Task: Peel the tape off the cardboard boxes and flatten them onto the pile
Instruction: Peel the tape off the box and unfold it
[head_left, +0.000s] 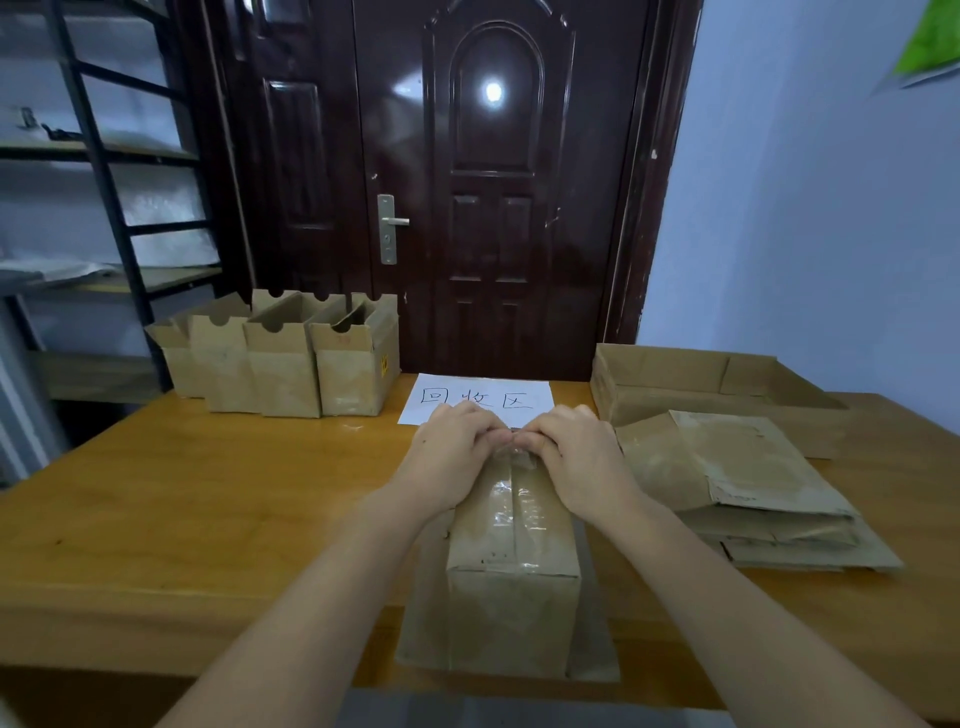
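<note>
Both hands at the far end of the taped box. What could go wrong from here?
1. The clear tape looks thin and crinkled; pinched by the left hand and right hand, it may tear and leave strips.
2. The box overhangs the table edge; a hard pull could tip it.

Wooden table (197, 499), orange-brown finish. White paper sheet (480, 397) with handwritten characters lies at its far edge. Behind stands a dark brown panelled door (493, 182) with metal handle (392, 222). Black metal shelving (98, 171) at left. Pale blue wall (810, 208) at right.

Head view, forward-down, close over table (208, 509)
</note>
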